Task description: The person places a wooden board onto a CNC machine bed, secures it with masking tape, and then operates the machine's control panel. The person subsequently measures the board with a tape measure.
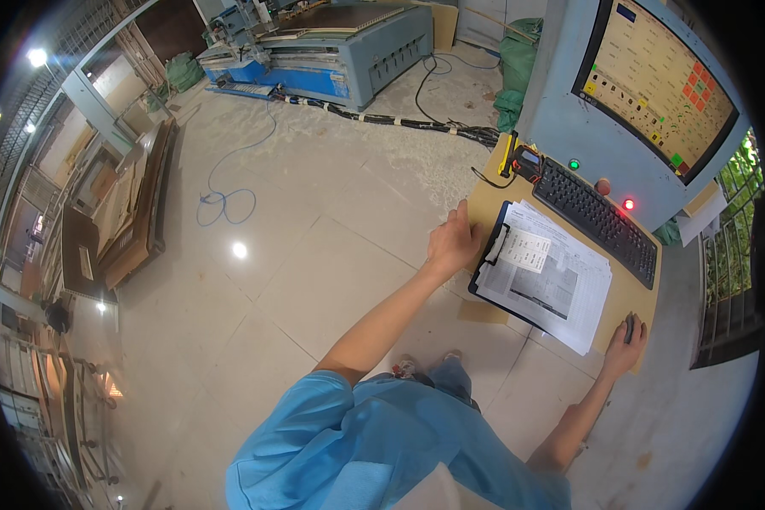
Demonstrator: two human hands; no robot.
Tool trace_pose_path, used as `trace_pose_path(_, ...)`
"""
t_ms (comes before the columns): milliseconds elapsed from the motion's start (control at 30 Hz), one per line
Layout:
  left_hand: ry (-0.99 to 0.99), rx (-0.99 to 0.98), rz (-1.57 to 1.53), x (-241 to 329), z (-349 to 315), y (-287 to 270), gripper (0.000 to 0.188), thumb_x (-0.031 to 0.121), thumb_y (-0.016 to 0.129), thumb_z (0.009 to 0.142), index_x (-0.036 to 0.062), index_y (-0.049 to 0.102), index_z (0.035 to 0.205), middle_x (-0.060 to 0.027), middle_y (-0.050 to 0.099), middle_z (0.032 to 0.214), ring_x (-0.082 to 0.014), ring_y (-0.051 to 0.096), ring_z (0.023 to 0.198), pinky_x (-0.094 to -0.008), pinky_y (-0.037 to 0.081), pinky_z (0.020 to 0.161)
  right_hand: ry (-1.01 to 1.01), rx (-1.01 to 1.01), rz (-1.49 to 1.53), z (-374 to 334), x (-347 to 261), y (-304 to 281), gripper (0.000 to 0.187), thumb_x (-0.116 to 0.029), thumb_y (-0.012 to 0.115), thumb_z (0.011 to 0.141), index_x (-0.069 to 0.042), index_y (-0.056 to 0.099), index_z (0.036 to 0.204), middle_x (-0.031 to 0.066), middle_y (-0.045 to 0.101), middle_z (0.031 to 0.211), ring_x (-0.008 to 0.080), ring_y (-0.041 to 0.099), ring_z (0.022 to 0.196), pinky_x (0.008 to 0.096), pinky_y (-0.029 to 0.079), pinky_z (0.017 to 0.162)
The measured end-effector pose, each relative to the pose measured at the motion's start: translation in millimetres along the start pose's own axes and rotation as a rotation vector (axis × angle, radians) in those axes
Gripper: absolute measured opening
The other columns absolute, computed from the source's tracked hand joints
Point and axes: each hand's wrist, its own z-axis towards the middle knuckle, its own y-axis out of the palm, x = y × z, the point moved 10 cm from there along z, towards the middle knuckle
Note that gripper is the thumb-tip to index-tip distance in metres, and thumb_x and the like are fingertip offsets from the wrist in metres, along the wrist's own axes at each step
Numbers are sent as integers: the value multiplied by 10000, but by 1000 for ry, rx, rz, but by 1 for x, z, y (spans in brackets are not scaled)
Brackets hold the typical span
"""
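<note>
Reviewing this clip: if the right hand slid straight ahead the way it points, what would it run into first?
Most likely the near end of the long black keyboard, just ahead of the right hand and its dark computer mouse; fisheye bending leaves the exact line uncertain.

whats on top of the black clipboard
Printed sheets lie on the black clipboard, with a smaller white slip on top, near the clip. Lower sheets show only at their edges; the rest of them, and most of the board, are covered.
</note>
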Motion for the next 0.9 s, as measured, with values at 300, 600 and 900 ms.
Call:
trace_pose_path(300, 2, 1, -3, -1, 1, 1, 436, 305, 563, 952, 113, 456, 1328, -256, 651, 1173, -466, 670, 978, -551, 525, 873, -5, 4, -2, 0, -1, 0, 383, -286, 616, 980, -122, 645, 1325, 232, 542, 1418, 403, 548, 1279, 449, 464, 1033)
trace_pose_path(600, -2, 0, 0, -1, 1, 0, 440, 306, 565, 957, 109, 448, 1332, -253, 651, 1174, -469, 670, 976, -553, 524, 873, 3, 2, -3, 0, 2, 1, 393, -269, 627, 963, -153, 634, 1338, 195, 540, 1431, 377, 547, 1283, 432, 462, 1038)
trace_pose_path(900, 5, 0, 7, -1, 1, 1, 464, 312, 569, 959, 110, 432, 1354, -252, 645, 1186, -465, 673, 975, -551, 525, 875, 4, -2, -6, 0, 3, 2, 392, -271, 624, 963, -152, 635, 1336, 202, 543, 1421, 379, 545, 1285, 433, 457, 1041)
